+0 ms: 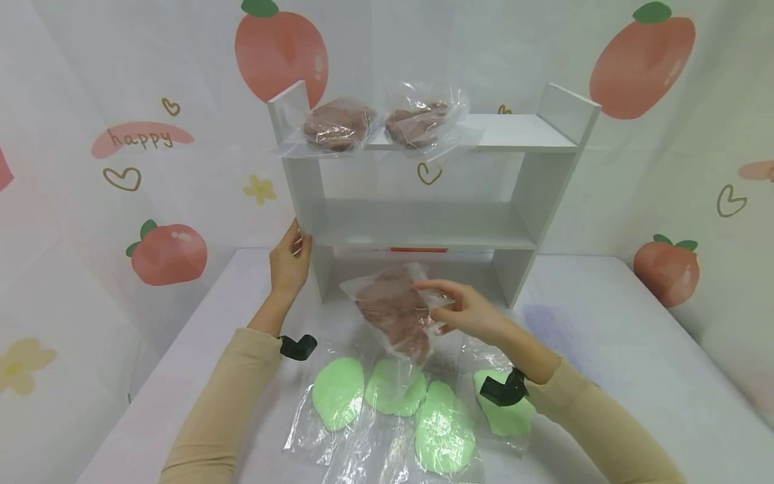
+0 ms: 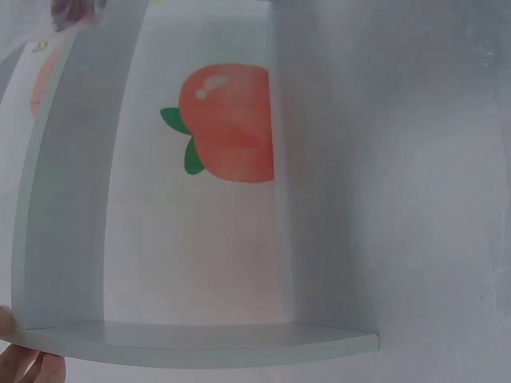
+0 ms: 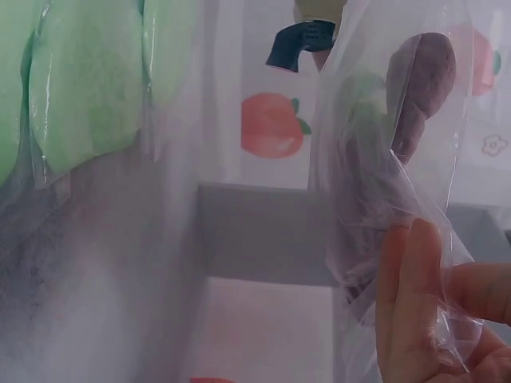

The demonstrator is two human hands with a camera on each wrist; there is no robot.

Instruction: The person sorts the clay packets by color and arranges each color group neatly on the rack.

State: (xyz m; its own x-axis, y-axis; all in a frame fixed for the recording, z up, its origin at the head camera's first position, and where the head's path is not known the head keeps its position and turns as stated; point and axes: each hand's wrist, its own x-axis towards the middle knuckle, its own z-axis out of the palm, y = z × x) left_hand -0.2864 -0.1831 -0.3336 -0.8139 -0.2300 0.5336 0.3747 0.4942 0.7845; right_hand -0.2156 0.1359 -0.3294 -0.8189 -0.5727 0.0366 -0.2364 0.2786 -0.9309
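Observation:
My right hand pinches the edge of a clear plastic bag holding a flat brown piece, raised in front of the white shelf's bottom level. In the right wrist view the fingers press into the crinkled plastic. My left hand grips the left side panel of the white shelf near its middle board. The left wrist view shows its fingertips at the panel's edge, with the thumb on the other side.
Two more bagged brown pieces, one at left and one beside it, lie on the shelf's top board. Several clear bags with flat green pieces lie on the white table in front. A printed curtain hangs behind.

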